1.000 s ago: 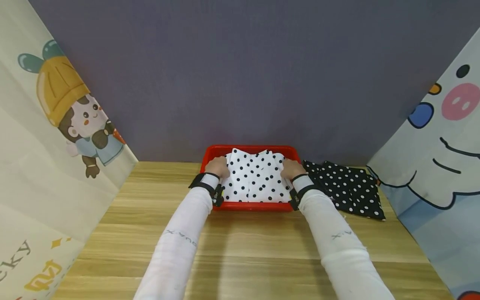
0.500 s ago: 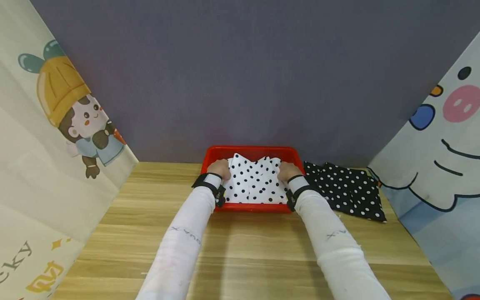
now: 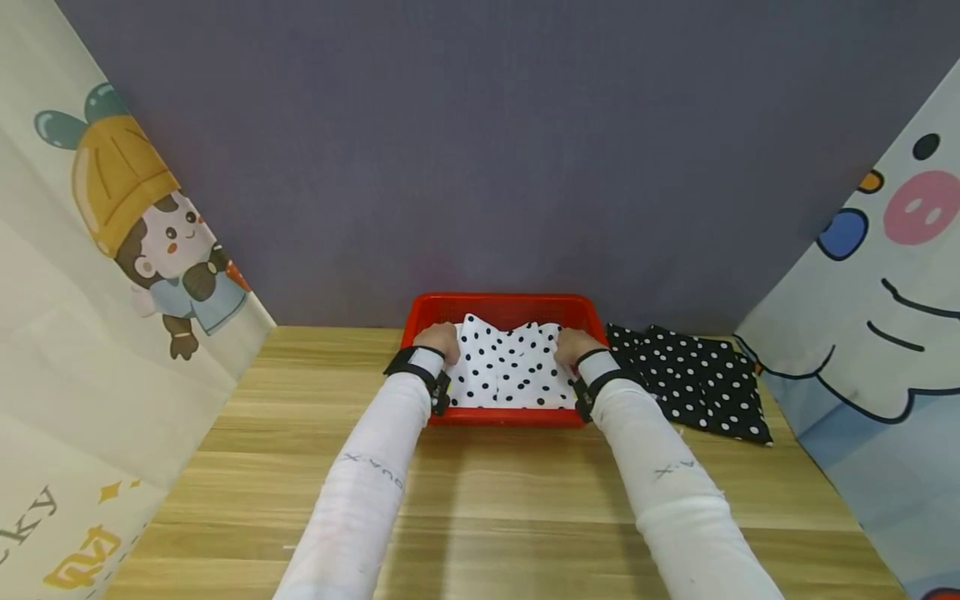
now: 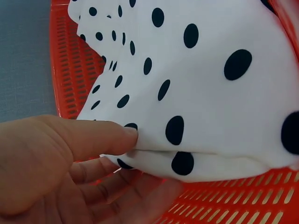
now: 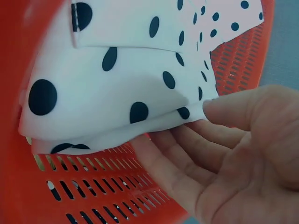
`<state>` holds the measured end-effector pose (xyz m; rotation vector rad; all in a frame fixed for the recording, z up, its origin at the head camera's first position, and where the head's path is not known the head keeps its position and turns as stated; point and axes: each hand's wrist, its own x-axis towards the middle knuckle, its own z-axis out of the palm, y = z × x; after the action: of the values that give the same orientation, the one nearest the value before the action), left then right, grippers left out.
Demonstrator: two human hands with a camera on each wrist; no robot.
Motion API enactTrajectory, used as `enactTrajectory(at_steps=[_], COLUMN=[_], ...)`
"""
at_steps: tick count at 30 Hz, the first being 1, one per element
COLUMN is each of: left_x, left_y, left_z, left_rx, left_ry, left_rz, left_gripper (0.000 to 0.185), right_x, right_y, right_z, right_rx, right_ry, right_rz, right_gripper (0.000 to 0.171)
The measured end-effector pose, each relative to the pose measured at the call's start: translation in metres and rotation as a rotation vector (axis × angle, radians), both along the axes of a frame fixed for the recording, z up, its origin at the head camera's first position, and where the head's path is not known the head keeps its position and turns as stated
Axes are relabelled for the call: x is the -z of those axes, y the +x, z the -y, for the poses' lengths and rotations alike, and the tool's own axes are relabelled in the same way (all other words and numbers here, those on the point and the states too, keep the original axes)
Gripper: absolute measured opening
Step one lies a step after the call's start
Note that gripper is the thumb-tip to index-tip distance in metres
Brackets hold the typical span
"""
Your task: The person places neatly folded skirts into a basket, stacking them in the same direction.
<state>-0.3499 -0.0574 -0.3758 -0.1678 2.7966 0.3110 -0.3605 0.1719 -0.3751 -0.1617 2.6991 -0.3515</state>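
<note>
Lower now, white dotted cloth (image 3: 510, 371) between both hands, inside red basket (image 3: 502, 305).

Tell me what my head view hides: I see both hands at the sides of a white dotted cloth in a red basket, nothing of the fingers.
Observer: In the left wrist view, the left hand has its thumb on top of the folded white cloth and its fingers under the edge.
Operator: Report the right side.
Observer: In the right wrist view, the right hand has its fingers under the cloth's edge and its thumb tip at the edge; a firm pinch is not clear.
Operator: State whether the cloth lies flat.
Observer: The edge by the right hand stands clear of the red basket; slots of the floor show beneath it.
</note>
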Motion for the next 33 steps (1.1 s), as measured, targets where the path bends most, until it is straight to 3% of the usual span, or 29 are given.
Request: enactTrajectory(at_steps=[5,12,16,20,27,33], left_x=[0.001,0.005,0.005,-0.002,-0.018,-0.021], left_y=[0.000,-0.002,-0.002,0.004,0.022,0.032], left_z=[0.003,0.009,0.012,0.012,0.010,0.014], left_rx=[0.012,0.025,0.027,0.046,0.109,0.182], left_ry=[-0.002,0.036,0.061,0.080,0.035,-0.007], left_rz=[0.022,0.096,0.128,0.122,0.015,-0.053], left_gripper=[0.027,0.027,0.023,0.018,0.023,0.022], right_x=[-0.002,-0.001,-0.002,-0.007,-0.018,-0.020], right_y=[-0.001,0.001,0.002,0.009,0.020,0.029], right_z=[0.001,-0.001,-0.003,-0.008,-0.013,-0.017], right_rx=[-0.009,-0.003,-0.034,-0.097,-0.162,-0.221], right_ry=[0.054,0.079,0.056,0.038,0.037,0.024], right_rz=[0.042,0.141,0.150,0.093,-0.066,-0.201], right_gripper=[0.007,0.044,0.048,0.048,0.046,0.036])
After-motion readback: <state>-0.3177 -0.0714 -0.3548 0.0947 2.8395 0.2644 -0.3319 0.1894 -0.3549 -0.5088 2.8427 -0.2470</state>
